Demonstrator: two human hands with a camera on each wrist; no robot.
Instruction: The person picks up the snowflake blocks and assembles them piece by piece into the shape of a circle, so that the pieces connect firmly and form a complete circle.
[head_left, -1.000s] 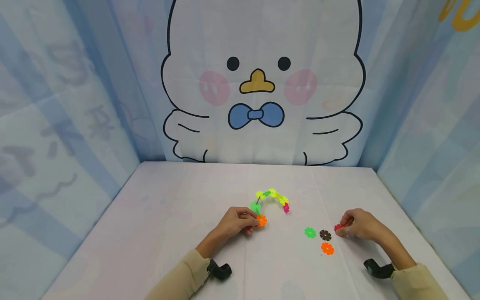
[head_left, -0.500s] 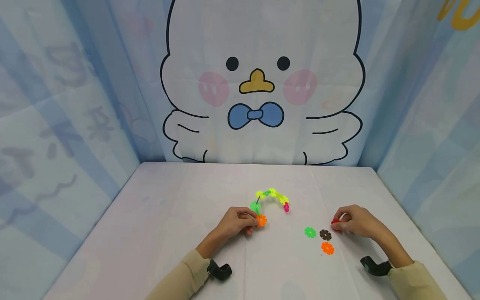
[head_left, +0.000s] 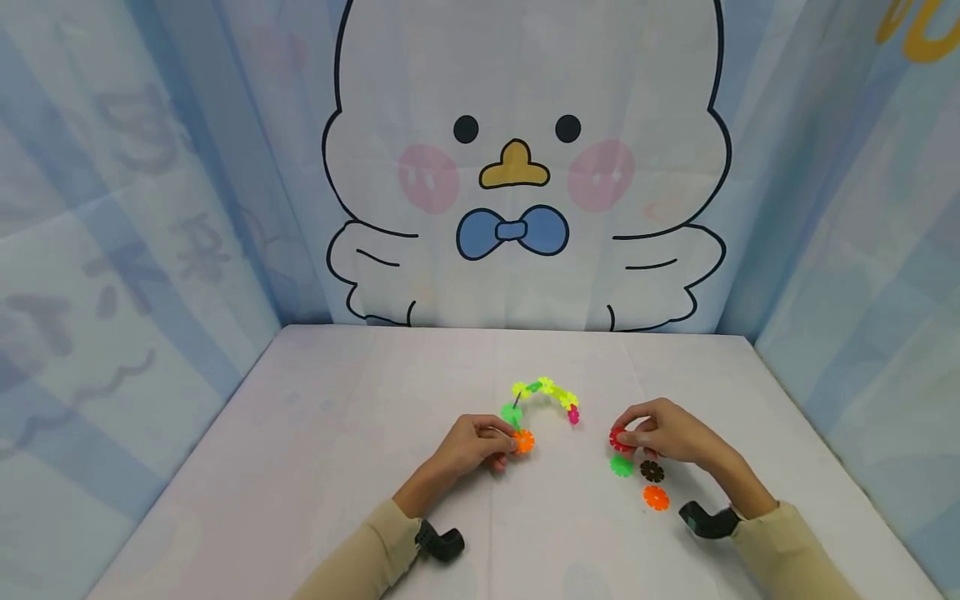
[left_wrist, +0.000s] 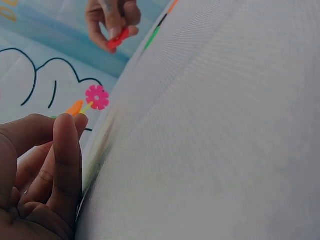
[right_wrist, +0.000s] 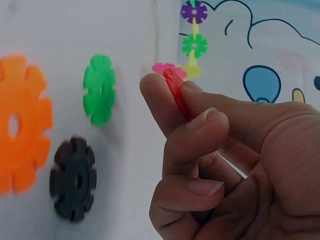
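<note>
Disc in red [head_left: 617, 440] is being pinched by the right hand [head_left: 666, 430], with a disc chain [head_left: 546, 385] curving at its ten o'clock. The left hand [head_left: 478, 442] is pinching an orange disc [head_left: 527, 442] at the chain's seven-o'clock end; a green disc [head_left: 622, 468] is lying at the red's six, a dark disc [head_left: 652, 476] toward five.

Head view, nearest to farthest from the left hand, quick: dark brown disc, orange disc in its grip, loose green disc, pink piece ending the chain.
1. Orange disc: pinched in the left hand.
2. Pink piece: to the right and farther back, at the right end of the chain.
3. Loose green disc: farther right, on the table.
4. Dark brown disc: just right of the green one.
</note>
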